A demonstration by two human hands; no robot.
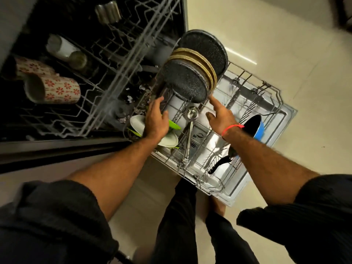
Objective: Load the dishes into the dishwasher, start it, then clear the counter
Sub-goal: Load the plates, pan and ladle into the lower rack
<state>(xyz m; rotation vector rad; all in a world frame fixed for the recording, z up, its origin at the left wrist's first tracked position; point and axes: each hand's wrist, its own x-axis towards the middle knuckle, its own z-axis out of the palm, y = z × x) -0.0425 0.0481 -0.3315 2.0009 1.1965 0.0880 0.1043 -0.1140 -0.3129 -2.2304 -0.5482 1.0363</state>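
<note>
Landmark: lower rack (221, 155), pulled out over the open dishwasher door (282, 122).

1. My left hand (155, 121): fingers straight and relaxed, grasping nothing. It hovers over the rack's left part, above the white bowls (138, 123) w/ green rims. Fingertips point toward the plate stack; contact w/ the stack not confirmed.
2. My right hand (221, 116): released, fingers extended, index tip at or just beside the lower right edge of the front speckled plate (185, 82). Touching or a hair apart: cannot tell. Red thread band (231, 129) on that wrist.
3. Plates: standing on edge in the rack's far-left section, approx. upright, leaning slightly. Order front to back: dark speckled plate, tan-rimmed plates (206, 67), larger dark speckled plate (207, 48).
4. Steel ladle (190, 128): lying along the rack wires, mid-rack, between my two hands, bowl end toward the plates.
5. Blue saucepan (256, 126): on its side at the rack's right, partly hidden by my right forearm; black handle (221, 164) points toward the rack's near edge.
6. Upper rack (106, 73): left of the lower rack, also slid out. Holds two floral mugs (55, 90) on their sides, a white cup (60, 46), a steel tumbler (107, 11).
</note>
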